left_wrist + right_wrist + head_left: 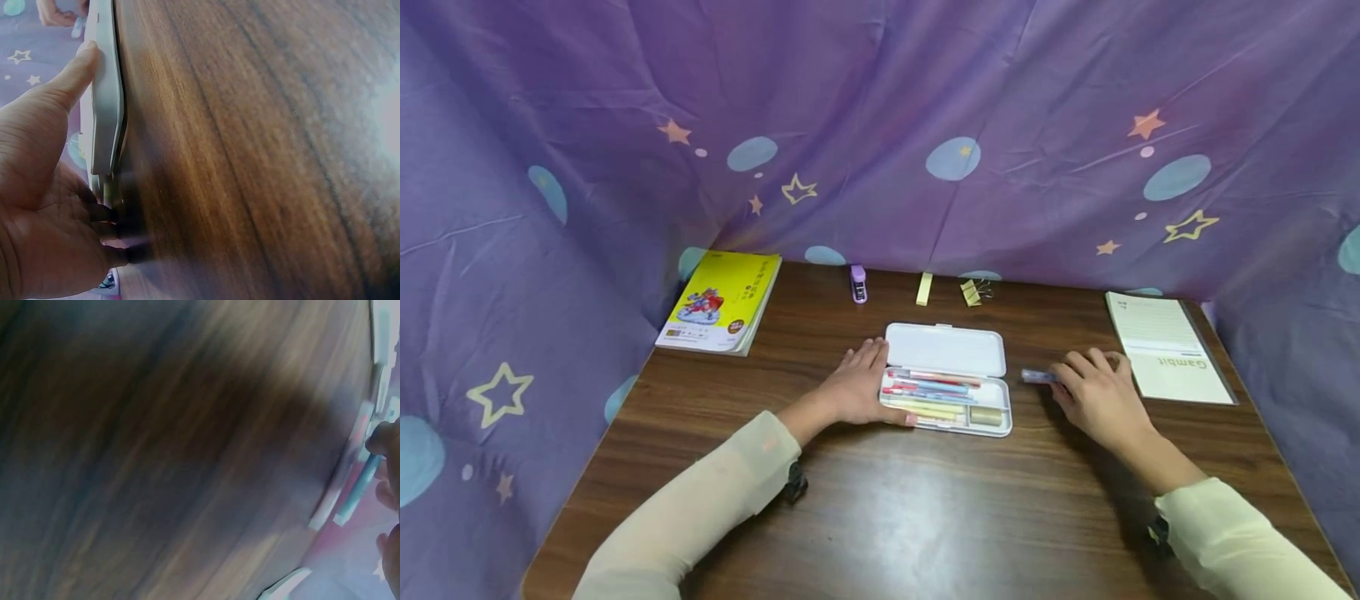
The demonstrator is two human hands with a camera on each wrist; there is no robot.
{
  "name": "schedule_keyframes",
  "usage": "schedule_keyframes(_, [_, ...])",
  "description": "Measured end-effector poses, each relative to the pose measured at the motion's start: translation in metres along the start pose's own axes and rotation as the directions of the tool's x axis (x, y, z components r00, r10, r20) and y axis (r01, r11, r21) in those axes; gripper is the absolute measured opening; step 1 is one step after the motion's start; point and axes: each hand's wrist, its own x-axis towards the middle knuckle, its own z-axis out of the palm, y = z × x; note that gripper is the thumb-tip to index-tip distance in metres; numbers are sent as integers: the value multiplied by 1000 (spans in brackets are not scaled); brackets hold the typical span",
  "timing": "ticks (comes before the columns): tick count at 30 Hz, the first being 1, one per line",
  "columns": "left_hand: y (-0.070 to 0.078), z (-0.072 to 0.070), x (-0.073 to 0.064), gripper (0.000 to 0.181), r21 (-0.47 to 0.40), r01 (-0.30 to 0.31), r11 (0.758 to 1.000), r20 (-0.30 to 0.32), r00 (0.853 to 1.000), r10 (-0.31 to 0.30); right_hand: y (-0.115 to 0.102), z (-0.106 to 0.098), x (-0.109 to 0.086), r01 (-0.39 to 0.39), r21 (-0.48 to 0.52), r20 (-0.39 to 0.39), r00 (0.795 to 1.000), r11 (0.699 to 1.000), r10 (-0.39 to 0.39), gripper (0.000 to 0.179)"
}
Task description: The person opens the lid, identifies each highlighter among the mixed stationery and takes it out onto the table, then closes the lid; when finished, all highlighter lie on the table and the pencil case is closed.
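A white pencil case (945, 348) lies unfolded on the wooden table, with red, blue and yellow pens and pencils (928, 390) in its long compartment. A tan block (986, 416) fills the small one. My left hand (859, 387) rests against the case's left end, thumb (84, 65) along the front wall and the other fingers stretched behind it. To the right of the case, my right hand (1097, 396) pinches a slim pale blue pen (359, 490) low over the table. Under it in the right wrist view lies a pale strip (342, 467) with a reddish part.
Along the back stand a purple stapler (858, 284), a yellow sticky-note pad (924, 289) and yellow binder clips (973, 292). Yellow-covered books (721, 302) lie at back left. An unfolded notebook (1172, 346) is on the right. A purple curtain (880, 125) encloses the table.
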Motion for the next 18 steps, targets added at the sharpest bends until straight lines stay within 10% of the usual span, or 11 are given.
schedule_keyframes(18, [-2, 2, 2, 143, 2, 3, 1000, -6, 1000, -3, 5, 2, -11, -20, -33, 85, 996, 999, 23, 30])
